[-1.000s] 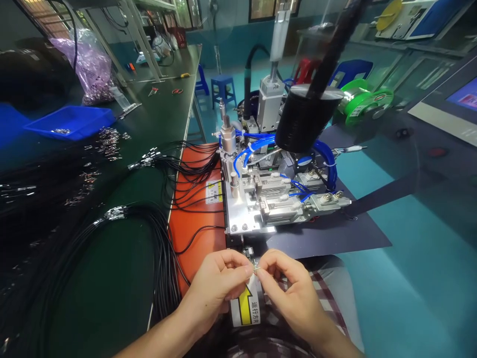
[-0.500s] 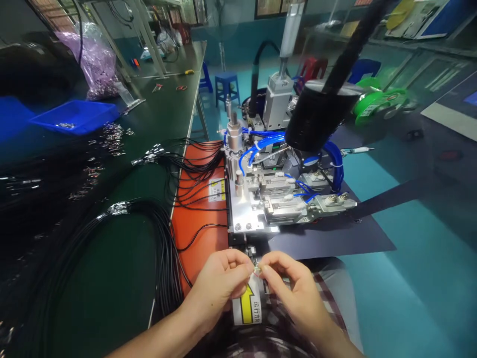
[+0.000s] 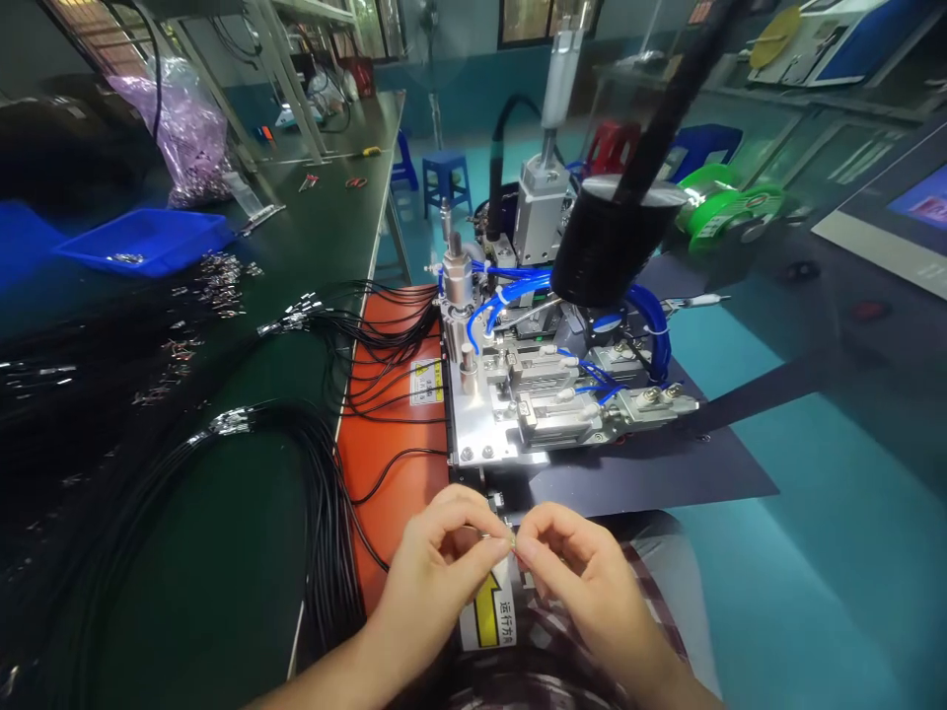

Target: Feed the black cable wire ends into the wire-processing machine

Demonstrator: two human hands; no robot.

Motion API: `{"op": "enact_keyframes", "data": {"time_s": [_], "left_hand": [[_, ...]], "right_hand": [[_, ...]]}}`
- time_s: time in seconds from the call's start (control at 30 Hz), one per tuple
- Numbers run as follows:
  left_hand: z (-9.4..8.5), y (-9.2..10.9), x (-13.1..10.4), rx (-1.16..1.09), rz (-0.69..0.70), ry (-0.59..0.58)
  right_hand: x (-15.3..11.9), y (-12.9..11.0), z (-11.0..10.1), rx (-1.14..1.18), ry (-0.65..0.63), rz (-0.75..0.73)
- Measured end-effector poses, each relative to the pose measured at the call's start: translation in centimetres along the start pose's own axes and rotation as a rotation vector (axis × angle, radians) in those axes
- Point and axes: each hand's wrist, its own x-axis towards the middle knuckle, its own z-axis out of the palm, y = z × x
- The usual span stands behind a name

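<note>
My left hand [image 3: 444, 557] and my right hand [image 3: 581, 562] meet fingertip to fingertip in front of the machine, each closed in a pinch. Between them shows a tiny greenish bit of thin wires [image 3: 512, 541], mostly hidden by the fingers. One black cable [image 3: 370, 544] runs from the bundle toward my left hand, where it passes out of sight. Below the fingers lies a white label with a yellow arrow [image 3: 486, 613]. Just beyond stands the metal machine [image 3: 473, 429] with several black cables along its left side.
A thick bundle of black cables [image 3: 326, 523] hangs over the edge of the dark green table [image 3: 214, 532] at left. Farther back are a blue tray [image 3: 148, 242] and a pink bag [image 3: 192, 138]. A black cylinder [image 3: 614, 242] overhangs the machine; a green spool [image 3: 729, 209] is behind it.
My left fingertips have shifted slightly right, closer to my right fingertips. The coloured wires between them show less now. The view has turned a little.
</note>
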Motion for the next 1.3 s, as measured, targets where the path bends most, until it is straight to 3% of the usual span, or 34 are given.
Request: {"op": "enact_keyframes", "data": {"time_s": [0.07, 0.13, 0.23, 0.33, 0.43, 0.63, 1.3], "left_hand": [[-0.2, -0.2, -0.3, 0.162, 0.219, -0.001], [-0.3, -0.3, -0.4, 0.282, 0.334, -0.089], [-0.4, -0.1, -0.2, 0.407, 0.294, -0.162], [-0.7, 0.1, 0.2, 0.559, 0.233, -0.073], [-1.6, -0.3, 0.7, 0.676, 0.303, -0.042], [-3.4, -2.1, 1.5, 0.849, 0.437, -0.116], [-3.5, -2.4, 2.0, 0.860, 0.373, -0.139]], "right_hand": [[-0.1, 0.3, -0.1, 0.131, -0.057, 0.026], [-0.2, 0.9, -0.2, 0.203, -0.094, 0.020], [0.0, 1.7, -0.6, 0.193, -0.104, 0.051], [0.9, 1.6, -1.3, 0.107, -0.051, 0.057], [2.6, 1.2, -1.7, 0.045, -0.019, 0.036], [4.7, 2.1, -1.6, 0.055, -0.062, 0.053], [4.4, 2.7, -1.5, 0.017, -0.023, 0.104]]}}
